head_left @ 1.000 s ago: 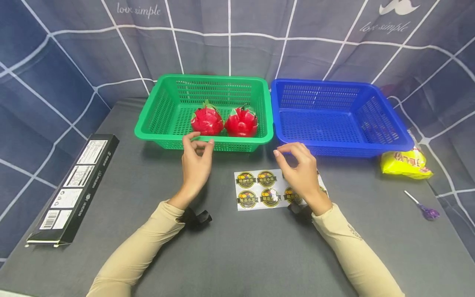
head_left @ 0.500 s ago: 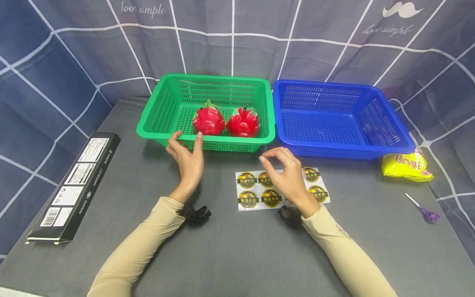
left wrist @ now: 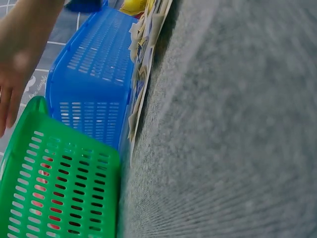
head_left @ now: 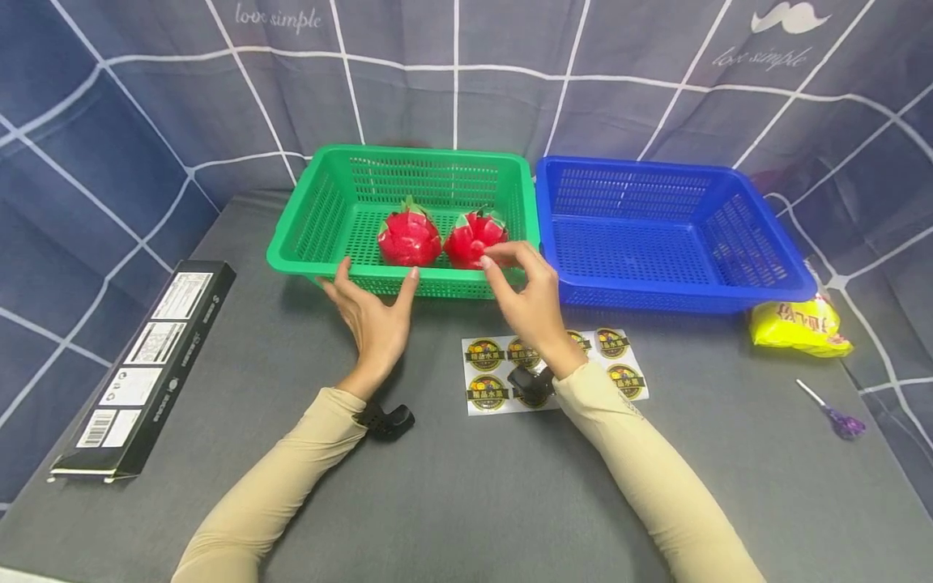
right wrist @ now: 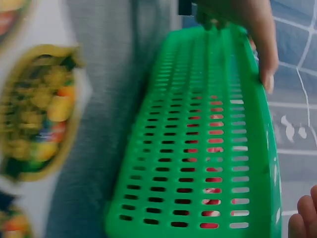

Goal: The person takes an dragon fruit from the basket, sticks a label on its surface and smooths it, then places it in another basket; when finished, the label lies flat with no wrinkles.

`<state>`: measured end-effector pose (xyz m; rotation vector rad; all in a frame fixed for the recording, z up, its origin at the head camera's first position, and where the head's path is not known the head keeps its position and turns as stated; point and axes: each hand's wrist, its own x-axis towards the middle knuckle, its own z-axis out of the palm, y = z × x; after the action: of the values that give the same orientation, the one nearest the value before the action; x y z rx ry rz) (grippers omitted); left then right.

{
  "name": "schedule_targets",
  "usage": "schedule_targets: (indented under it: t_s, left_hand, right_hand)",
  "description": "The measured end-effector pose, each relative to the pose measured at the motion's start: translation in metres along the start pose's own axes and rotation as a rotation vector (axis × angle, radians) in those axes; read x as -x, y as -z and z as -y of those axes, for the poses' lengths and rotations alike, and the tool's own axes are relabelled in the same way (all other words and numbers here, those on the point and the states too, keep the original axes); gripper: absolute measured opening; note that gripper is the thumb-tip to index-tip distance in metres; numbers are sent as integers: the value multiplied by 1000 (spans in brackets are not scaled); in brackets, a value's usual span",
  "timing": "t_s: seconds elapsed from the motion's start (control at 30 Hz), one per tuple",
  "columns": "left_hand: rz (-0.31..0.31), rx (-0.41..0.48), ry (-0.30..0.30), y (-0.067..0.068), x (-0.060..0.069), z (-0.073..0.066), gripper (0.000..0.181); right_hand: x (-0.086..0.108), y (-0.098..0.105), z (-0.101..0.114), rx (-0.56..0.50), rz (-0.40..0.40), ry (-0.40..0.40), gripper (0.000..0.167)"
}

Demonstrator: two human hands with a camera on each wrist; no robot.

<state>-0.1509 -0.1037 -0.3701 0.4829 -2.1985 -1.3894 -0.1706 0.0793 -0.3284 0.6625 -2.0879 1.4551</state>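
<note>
Green basket [head_left: 437, 174], upper ctr of frame — 2 red fruits [head_left: 409, 236] in it. L hand [head_left: 373, 320] by near rim [head_left: 445, 276], fingers wide, contact can't tell; R hand [head_left: 534, 298] loosely bent, nothing seen held. Uneven pull might tip basket — fruits roll.

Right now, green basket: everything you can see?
The green basket looks plastic: open-topped, rectangular, with flared slotted walls and a perforated bottom. It sits upright on the gray table, two red dragon fruits inside near its front. The blue basket stands close at its right. The left hand appears to touch the green front rim; contact with the right hand is unclear.
</note>
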Motion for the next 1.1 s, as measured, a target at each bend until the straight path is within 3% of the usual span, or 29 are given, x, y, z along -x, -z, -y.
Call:
schedule_targets:
  t_s: [0.2, 0.43, 0.6, 0.7, 0.83, 1.1]
  left_hand:
    - [-12, 25, -24, 0, -3, 3, 90]
    - [-24, 13, -44, 0, -3, 6, 90]
    - [-42, 5, -66, -1, -2, 7, 89]
    - [-39, -4, -72, -1, -2, 7, 89]
    - [-27, -10, -72, -1, -1, 5, 90]
    - [-16, -31, -71, -1, -1, 6, 91]
  right_hand:
    - [-40, -14, -9, -97, 7, -155, 31]
    - [-79, -26, -16, 103, 217, -442, 70]
    - [-87, -31, -25, 200, 366, -647, 94]
    - [-86, -32, -32, 259, 430, -719, 101]
    - [-84, -33, -36, 352, 495, -716, 107]
    - [-80, -40, -34, 612, 657, -549, 119]
